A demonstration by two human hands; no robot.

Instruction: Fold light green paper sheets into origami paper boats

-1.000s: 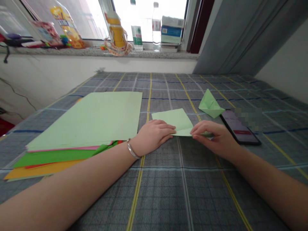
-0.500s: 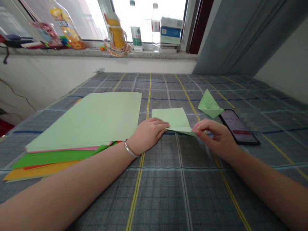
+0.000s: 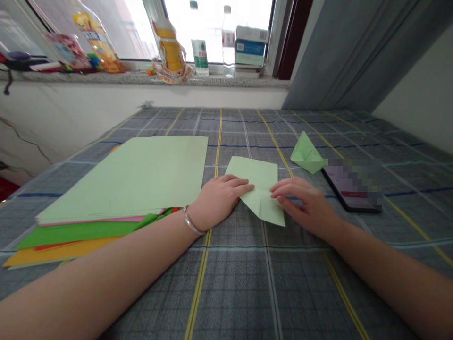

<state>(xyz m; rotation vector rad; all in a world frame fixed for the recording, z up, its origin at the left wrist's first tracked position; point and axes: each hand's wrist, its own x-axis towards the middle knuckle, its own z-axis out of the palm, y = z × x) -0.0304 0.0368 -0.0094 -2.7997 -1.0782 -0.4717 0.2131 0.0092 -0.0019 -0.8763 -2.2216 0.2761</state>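
**Q:** Your grip?

**A:** None, both open: left hand [image 3: 219, 200] flat on the pale green folded paper sheet [image 3: 258, 177], right hand [image 3: 304, 203] fingertips on it.

**Q:** Sheet where?

**A:** On grey plaid cloth [image 3: 240, 283], between stacked coloured paper [image 3: 123, 179] and a folded green paper boat [image 3: 306, 153].

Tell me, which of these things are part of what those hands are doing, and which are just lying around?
In use:
left hand
right hand
folded pale green sheet

Lying around:
green origami boat
stacked coloured paper
phone
water bottle
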